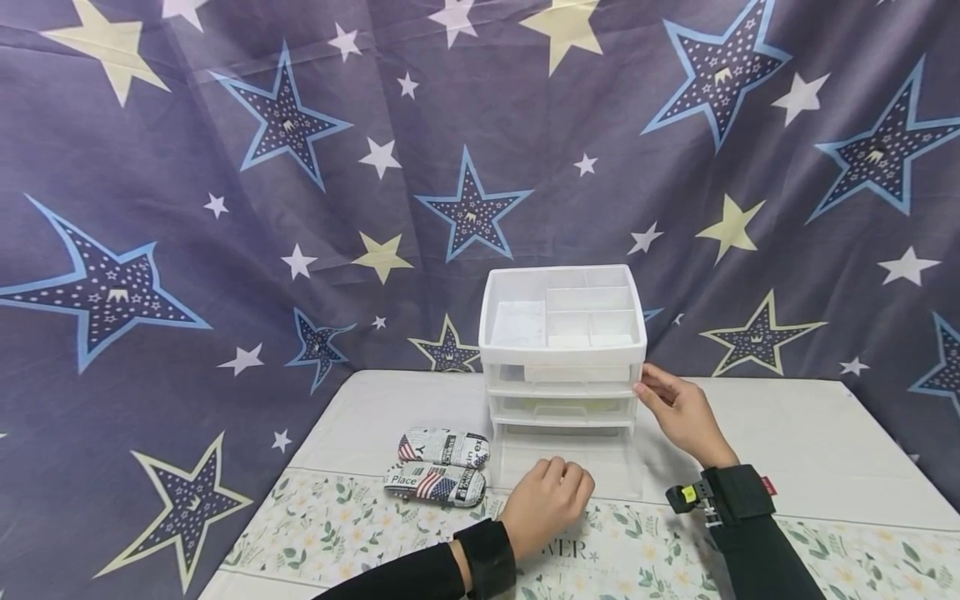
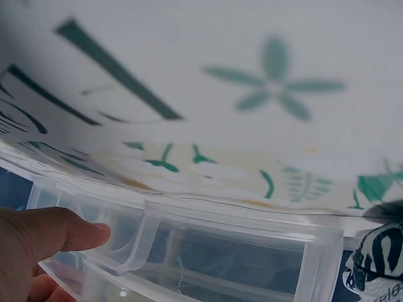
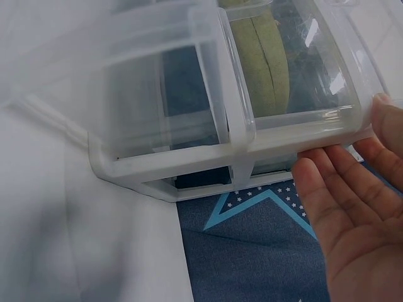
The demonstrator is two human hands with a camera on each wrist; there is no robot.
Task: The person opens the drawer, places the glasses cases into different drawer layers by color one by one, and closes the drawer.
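Observation:
A white plastic drawer unit (image 1: 564, 358) stands on the table, its clear bottom drawer (image 1: 517, 454) pulled out toward me. My left hand (image 1: 550, 504) is at the front of that drawer; in the left wrist view the thumb and curled fingers pinch around its front handle (image 2: 135, 242). With thumb in front and fingers along the side, my right hand (image 1: 682, 417) grips the unit's right edge, below the top tray (image 1: 517, 325). A yellow-green item (image 3: 267, 63) shows through the middle drawer. Two rounded oblong cases (image 1: 435, 483) with newspaper and flag print lie left of the drawer.
A floral runner (image 1: 315, 525) covers the front of the white table (image 1: 750, 425). Behind the unit hangs a dark star-patterned cloth (image 1: 570, 117). The top tray is split into several compartments.

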